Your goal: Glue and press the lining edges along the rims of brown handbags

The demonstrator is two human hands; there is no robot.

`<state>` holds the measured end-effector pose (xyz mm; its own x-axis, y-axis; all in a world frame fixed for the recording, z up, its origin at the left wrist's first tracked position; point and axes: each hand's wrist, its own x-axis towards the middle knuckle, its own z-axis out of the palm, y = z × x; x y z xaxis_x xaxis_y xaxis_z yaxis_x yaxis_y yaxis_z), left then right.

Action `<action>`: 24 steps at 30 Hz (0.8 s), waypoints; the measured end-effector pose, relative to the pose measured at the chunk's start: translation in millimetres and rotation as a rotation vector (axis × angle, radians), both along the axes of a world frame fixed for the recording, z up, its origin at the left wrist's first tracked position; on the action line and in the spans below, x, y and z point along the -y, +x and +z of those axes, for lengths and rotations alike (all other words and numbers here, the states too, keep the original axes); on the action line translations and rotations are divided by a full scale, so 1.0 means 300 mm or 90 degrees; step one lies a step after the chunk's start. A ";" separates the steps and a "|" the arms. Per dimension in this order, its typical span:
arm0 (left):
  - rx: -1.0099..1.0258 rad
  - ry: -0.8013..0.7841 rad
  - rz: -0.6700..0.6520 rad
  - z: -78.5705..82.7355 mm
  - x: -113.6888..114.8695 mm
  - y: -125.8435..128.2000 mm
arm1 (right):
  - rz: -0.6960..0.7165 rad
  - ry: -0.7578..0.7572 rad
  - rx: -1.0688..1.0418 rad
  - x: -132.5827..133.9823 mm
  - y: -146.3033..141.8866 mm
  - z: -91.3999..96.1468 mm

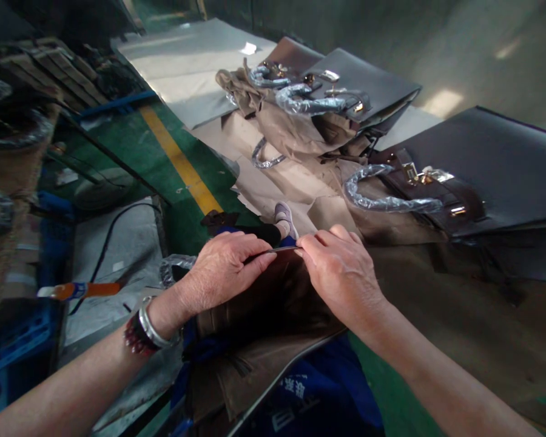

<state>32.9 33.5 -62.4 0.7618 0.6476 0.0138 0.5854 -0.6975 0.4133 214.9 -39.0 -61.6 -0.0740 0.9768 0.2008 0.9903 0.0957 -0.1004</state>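
A brown handbag (pixel 255 370) rests on my lap over a blue apron (pixel 323 382), its mouth gaping toward me and its inside dark. My left hand (pixel 225 267) pinches the far rim of the bag between thumb and fingers. A short way to the right, my right hand (pixel 341 267) grips the same rim, with a small stretch of edge showing between the two. Clear plastic wrap (pixel 175 267), perhaps on a handle, shows beside my left wrist. The lower part of the bag runs out of view.
Handbags with plastic-wrapped handles lie on a paper-covered table (pixel 186 67) ahead; another dark handbag (pixel 505 176) is at right. To the left are an orange bottle (pixel 91 291) on a grey-covered surface, a blue crate (pixel 22 340) and a yellow floor line (pixel 177 158).
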 end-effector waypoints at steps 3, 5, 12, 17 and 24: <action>-0.012 -0.014 -0.015 0.012 -0.002 -0.006 | -0.009 -0.023 -0.052 -0.012 0.006 -0.008; -0.020 -0.057 -0.030 0.031 -0.013 -0.016 | -0.005 -0.096 -0.175 -0.022 0.018 -0.025; -0.042 -0.185 0.081 0.114 -0.096 -0.135 | 0.033 -0.146 -0.374 -0.033 0.074 -0.079; 0.080 -0.532 0.138 0.095 -0.084 -0.214 | 0.034 -0.137 -0.350 -0.032 0.080 -0.074; 0.247 -0.705 0.208 0.050 -0.057 -0.221 | 0.028 -0.148 -0.335 -0.050 0.060 -0.043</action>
